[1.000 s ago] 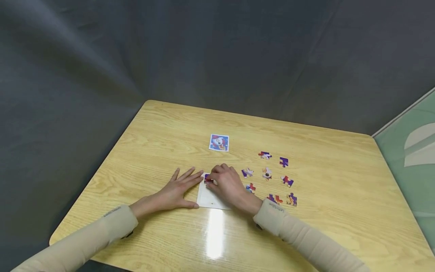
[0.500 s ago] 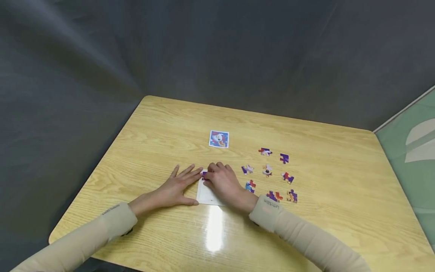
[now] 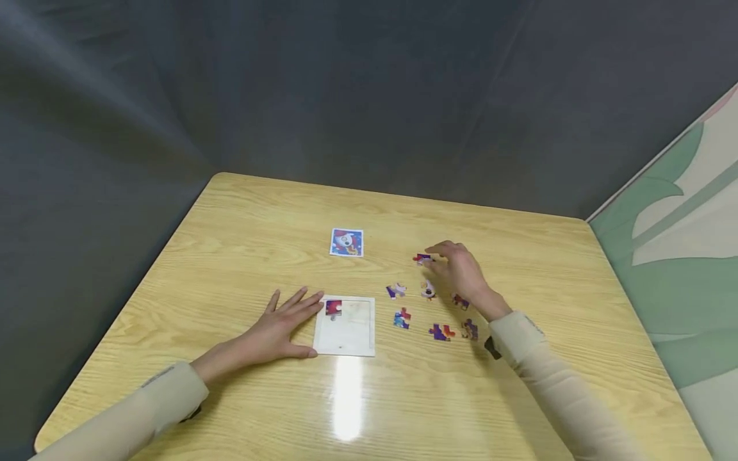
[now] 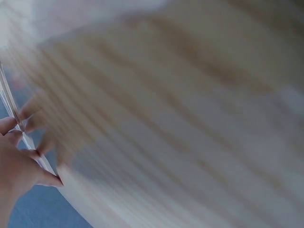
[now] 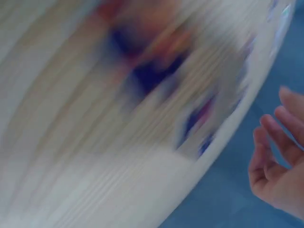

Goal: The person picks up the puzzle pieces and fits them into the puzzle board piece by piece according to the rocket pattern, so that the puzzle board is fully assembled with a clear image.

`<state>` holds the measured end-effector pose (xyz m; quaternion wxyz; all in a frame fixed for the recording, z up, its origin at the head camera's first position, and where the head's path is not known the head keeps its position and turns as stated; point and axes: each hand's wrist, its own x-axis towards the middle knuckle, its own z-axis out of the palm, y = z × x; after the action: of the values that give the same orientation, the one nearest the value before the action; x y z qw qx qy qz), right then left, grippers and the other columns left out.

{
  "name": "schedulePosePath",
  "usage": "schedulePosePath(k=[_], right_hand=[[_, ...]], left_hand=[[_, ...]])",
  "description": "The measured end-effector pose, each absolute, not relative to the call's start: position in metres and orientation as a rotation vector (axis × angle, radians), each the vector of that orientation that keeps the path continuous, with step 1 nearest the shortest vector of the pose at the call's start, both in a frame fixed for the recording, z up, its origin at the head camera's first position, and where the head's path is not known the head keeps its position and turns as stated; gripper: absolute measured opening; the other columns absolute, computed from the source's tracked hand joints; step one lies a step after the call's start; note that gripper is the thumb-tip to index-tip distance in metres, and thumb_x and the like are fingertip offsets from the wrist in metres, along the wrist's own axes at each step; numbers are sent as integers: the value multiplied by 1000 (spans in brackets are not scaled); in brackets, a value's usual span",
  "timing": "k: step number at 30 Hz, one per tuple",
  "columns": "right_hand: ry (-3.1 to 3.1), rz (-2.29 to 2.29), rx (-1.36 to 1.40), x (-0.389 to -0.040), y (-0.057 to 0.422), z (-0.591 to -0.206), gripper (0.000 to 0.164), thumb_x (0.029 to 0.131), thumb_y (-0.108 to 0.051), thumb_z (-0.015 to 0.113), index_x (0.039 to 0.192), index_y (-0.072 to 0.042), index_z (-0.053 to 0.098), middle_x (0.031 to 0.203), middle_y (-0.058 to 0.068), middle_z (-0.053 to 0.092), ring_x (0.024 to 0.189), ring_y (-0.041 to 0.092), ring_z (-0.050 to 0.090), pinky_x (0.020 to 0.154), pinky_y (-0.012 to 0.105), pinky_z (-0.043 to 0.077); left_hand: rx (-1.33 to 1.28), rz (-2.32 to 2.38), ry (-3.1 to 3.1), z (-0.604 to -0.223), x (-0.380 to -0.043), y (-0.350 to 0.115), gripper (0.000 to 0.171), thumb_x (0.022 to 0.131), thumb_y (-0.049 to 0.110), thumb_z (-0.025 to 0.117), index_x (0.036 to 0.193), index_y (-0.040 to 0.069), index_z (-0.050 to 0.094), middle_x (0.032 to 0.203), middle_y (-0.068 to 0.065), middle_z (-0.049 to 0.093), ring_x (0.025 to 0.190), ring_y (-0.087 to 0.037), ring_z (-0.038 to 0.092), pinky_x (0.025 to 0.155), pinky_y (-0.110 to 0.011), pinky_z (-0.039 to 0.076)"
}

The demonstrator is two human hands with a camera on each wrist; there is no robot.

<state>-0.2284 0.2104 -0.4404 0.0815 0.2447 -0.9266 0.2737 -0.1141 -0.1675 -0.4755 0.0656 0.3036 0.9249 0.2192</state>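
Note:
My left hand (image 3: 280,331) lies spread and flat, its fingertips and thumb at the left edge of the white puzzle tray (image 3: 352,336). A red and purple corner jigsaw piece (image 3: 333,308) sits in the tray's upper left corner. Out to the right, my right hand (image 3: 461,272) hovers over the loose pieces, its thumb and index finger apart around a red and purple jigsaw piece (image 3: 423,258) on the table. In the right wrist view the fingers (image 5: 273,135) are loosely bent with nothing between them. The palm hides whatever lies beneath it.
Several more loose jigsaw pieces lie right of the tray, among them a white one with an eye (image 3: 428,289) and a blue and red one (image 3: 402,318). A picture card (image 3: 346,242) lies behind the tray on the wooden table (image 3: 259,218). Dark curtains hang beyond.
My right hand has left the corner piece in the tray and moved right and away to the loose pieces. The left hand stays at the tray's edge. The head view has shifted right.

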Motion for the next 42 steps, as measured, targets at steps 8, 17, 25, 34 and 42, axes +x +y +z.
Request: schedulePosePath(k=[8,17,25,34,42], right_hand=[[-2960,871,771,-250,235,-458,43,88,-16,71,127,2,60,112,16,63,81,26,53,78,44,44],[-2935,861,741,-253,227,-463,33,91,-14,67,121,2,64,111,18,57,91,31,53,77,44,45],[-2909,765,740,-259,229,-461,26,91,-12,67,111,4,64,106,19,57,91,32,53,77,45,47],[-2645,541,912,-249,220,-456,27,82,-14,78,104,0,72,96,16,67,83,30,59,68,44,51],[-2421,632,1127,-196,166,-442,18,78,-14,80,94,-8,78,92,6,68,79,21,56,65,34,47]], left_hand=[[897,675,2801,-477,-113,-169,92,78,58,69,150,12,36,158,-1,26,146,-31,14,109,-68,-3],[897,687,2801,-477,-111,-167,92,79,58,70,150,12,34,158,-1,25,146,-32,14,109,-68,-4],[918,685,2807,-477,-117,-164,92,80,59,68,151,12,33,159,0,24,146,-32,13,109,-68,-3],[942,692,2790,-478,-119,-160,90,81,58,68,150,10,35,159,-3,24,146,-34,13,108,-70,-2],[975,687,2779,-477,-121,-159,86,81,58,67,150,14,36,159,-4,23,146,-35,12,107,-72,-2]])
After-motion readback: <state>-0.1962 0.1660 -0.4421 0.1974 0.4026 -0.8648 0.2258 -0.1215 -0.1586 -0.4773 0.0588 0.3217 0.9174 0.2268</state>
